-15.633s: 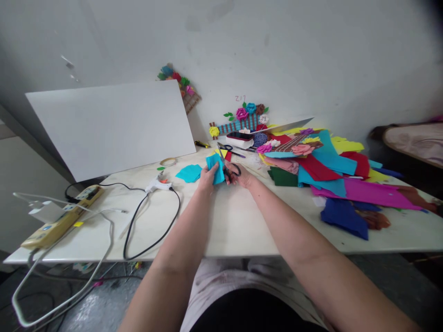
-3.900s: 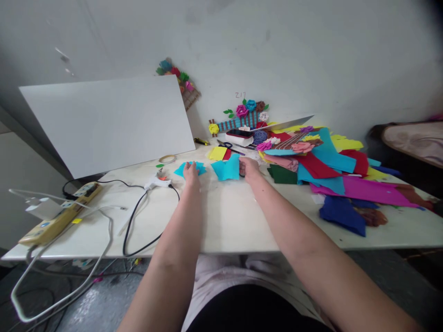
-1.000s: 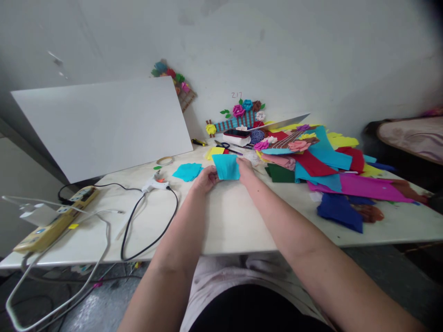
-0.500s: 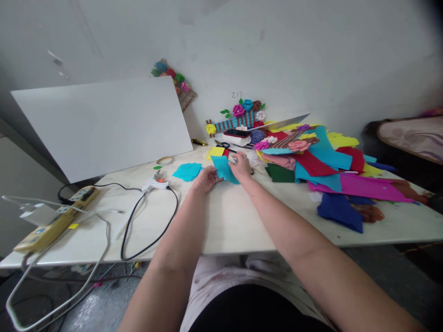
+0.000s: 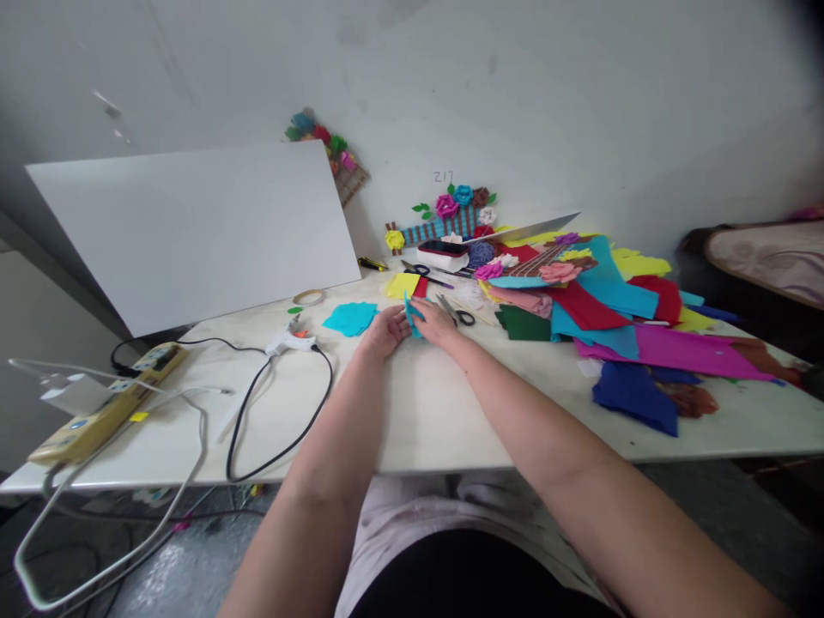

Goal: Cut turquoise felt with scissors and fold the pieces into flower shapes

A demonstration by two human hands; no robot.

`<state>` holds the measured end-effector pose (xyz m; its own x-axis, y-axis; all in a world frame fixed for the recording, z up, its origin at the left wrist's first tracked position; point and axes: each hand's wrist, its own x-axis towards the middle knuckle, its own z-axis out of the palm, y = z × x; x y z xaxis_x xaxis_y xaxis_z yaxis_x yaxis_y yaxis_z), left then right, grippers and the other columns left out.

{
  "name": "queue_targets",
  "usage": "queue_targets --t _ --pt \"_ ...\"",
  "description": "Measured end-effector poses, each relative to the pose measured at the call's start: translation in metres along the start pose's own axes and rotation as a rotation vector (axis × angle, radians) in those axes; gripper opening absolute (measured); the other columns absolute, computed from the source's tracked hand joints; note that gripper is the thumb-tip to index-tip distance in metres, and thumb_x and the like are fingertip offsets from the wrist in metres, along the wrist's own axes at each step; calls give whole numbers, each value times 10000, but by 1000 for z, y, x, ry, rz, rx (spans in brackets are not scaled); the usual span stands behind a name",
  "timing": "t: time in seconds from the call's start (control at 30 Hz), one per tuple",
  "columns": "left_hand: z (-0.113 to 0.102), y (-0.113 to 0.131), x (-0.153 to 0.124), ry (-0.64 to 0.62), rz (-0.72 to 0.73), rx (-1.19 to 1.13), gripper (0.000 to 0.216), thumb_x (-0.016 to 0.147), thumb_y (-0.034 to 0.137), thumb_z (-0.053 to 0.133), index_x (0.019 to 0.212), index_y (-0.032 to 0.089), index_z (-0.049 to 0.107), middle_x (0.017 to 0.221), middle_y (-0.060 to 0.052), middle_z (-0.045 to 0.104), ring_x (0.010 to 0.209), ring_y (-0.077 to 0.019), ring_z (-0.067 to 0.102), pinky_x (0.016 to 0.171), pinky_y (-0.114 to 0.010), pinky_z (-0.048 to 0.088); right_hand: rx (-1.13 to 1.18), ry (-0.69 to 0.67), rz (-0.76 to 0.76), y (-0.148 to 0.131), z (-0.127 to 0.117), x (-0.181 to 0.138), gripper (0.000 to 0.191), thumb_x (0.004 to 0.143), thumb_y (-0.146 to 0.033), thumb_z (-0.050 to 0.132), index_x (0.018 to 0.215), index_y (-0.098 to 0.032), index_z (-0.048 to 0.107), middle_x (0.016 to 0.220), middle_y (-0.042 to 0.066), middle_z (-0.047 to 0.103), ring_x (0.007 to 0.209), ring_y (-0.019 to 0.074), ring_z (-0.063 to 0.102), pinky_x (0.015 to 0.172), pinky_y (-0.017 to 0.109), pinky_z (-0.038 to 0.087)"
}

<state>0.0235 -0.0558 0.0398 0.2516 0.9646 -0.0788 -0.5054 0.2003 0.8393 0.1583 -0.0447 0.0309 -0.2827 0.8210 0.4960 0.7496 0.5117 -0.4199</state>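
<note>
at the centre of the frame, the left hand (image 5: 387,332) and the right hand (image 5: 435,324) meet at a small turquoise piece (image 5: 408,305). the piece is pressed between them at the fingers: an upper corner pokes up between the two hands, a little more shows beside the right hand's fingers, and the rest is covered. the left hand's fingers touch its left side with the palm turned inward; the right hand lies against the other side, its back upward. whether either hand's own thumb and fingers are pinched together on the piece cannot be told.

just left of the left hand, more turquoise pieces (image 5: 351,319) lie flat on the white table (image 5: 444,412). just right of the right hand lie scissors (image 5: 464,318), blades toward the upper left. a yellow piece (image 5: 402,285) lies just above the hands, a white glue gun (image 5: 289,342) left of centre, and a heap of coloured sheets (image 5: 596,311) at the right.
</note>
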Motion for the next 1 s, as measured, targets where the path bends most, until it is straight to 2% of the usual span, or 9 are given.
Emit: queue_targets --t 0.23,0.37,0.47,0.57,0.67,0.8,1.0 --pt "-1 0 0 17 19 24 172 776 302 575 827 140 603 639 -36 638 548 -121 595 597 -235 498 -69 -25 -139 -1 1 -2 421 847 -228 471 1261 -165 513 1336 79 487 1216 204 440 1023 375 344" --pt "-2 -5 6 53 84 29 90 760 185 588 819 119 602 672 -28 637 568 -100 591 587 -197 485 -51 -31 -234 -2 2 -3 409 831 -245 506 1226 -147 542 1318 109 499 1233 212 415 1046 396 313" --pt "-1 -7 10 149 94 -5 101 805 143 494 821 115 591 732 -50 652 694 -131 626 695 -236 507 -29 -48 -259 -2 3 -4 451 815 -284 534 1239 -134 531 1336 125 477 1237 232 412 1048 403 310" --pt "-1 -8 13 256 84 -33 123 821 160 471 839 119 585 759 -67 657 786 -165 637 786 -290 504 -13 -100 -267 -2 2 -5 592 777 -378 579 1300 -125 467 1377 143 422 1273 263 370 1060 431 280" --pt "-2 -7 15 291 84 -86 129 813 166 484 876 120 586 803 -83 666 821 -181 641 817 -309 500 -3 -187 -288 0 0 -5 822 683 -453 657 1376 -130 355 1451 150 296 1339 298 250 1082 462 214" --pt "-7 -6 17 301 80 -159 193 816 169 475 975 138 579 843 -80 675 829 -187 649 788 -304 515 9 -257 -283 5 -4 -5 953 630 -395 697 1426 -151 234 1496 147 166 1376 295 132 1090 475 165" --pt "-9 -3 18 321 105 -235 250 840 170 445 1068 162 547 897 -74 674 835 -177 648 765 -299 525 -18 -243 -299 8 -10 -5 916 629 -216 648 1433 -155 214 1505 133 133 1381 278 112 1088 468 175"
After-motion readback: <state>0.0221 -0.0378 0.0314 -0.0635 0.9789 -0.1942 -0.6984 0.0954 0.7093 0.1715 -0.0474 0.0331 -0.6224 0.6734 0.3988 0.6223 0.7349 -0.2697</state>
